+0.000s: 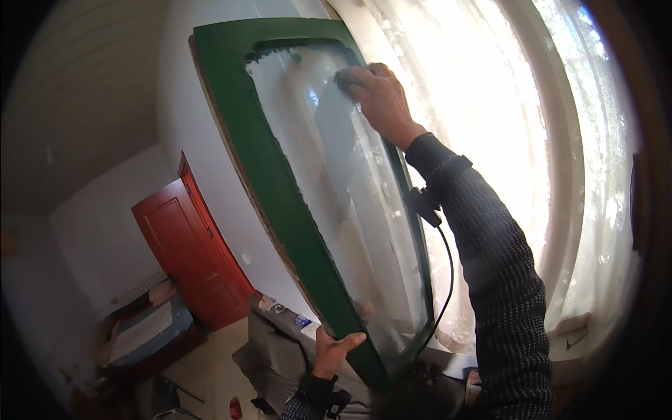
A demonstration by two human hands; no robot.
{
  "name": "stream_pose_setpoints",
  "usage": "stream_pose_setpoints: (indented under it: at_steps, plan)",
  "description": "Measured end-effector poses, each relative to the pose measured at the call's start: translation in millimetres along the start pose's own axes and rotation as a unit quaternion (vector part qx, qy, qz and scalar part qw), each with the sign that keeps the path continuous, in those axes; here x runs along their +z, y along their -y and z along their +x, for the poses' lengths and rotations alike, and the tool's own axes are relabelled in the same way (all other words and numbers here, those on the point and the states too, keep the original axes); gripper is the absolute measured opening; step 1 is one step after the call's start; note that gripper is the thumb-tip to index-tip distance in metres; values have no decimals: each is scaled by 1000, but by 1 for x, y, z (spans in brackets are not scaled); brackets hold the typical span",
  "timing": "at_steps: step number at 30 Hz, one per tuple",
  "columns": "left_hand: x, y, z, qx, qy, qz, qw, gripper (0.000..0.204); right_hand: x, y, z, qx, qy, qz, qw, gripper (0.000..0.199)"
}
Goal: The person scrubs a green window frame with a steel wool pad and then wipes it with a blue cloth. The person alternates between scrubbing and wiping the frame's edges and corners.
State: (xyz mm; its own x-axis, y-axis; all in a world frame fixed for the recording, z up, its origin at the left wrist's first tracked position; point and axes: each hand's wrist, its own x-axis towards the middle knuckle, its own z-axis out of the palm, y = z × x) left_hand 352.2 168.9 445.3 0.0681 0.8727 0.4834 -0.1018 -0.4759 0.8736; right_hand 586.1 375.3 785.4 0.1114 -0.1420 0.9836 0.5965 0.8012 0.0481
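Observation:
A green-framed glass panel (252, 133), like a door or window sash, stands tilted before me. Uneven green paint edges its glass (336, 150), which has pale smears and reflections. My right hand (383, 101) is closed around a dark, crumpled wad (343, 78) and presses it to the upper right part of the glass. Whether the wad is steel wool or cloth I cannot tell. Low on the panel, my left hand (330, 353) grips the left edge of the green frame, thumb across its front and fingers mostly hidden.
Sheer white curtains (483, 140) hang bright at the right. A black cable (450, 266) hangs from a device on my right wrist. Behind the panel's foot is something covered in grey cloth (280, 350). Farther left are a red door (189, 259) and a bed (150, 325).

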Motion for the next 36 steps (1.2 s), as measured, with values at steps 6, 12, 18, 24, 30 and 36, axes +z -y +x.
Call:
stream_pose_setpoints:
  at_steps: [6, 12, 18, 24, 30, 36]
  plan:
    - [0, -1, 2, 5, 12, 1, 1000, 71, 29, 33, 57, -42, -35, -55, 997, 19]
    - [-2, 1, 0, -32, 3, 9, 999, 68, 29, 48, 82, -122, -29, 22, 992, 17]
    - [-5, 4, 1, -11, 26, 16, 999, 66, 23, 33, 82, -99, -7, -68, 993, 18]
    - [-7, 8, 1, -23, 21, 14, 999, 65, 27, 48, 85, -142, -19, -6, 990, 18]
    - [-4, 6, 1, -17, 16, 2, 1000, 62, 27, 41, 87, -164, -14, -65, 984, 20]
    - [-6, 2, -1, -35, 19, 20, 999, 60, 30, 53, 93, -60, 4, -77, 995, 21]
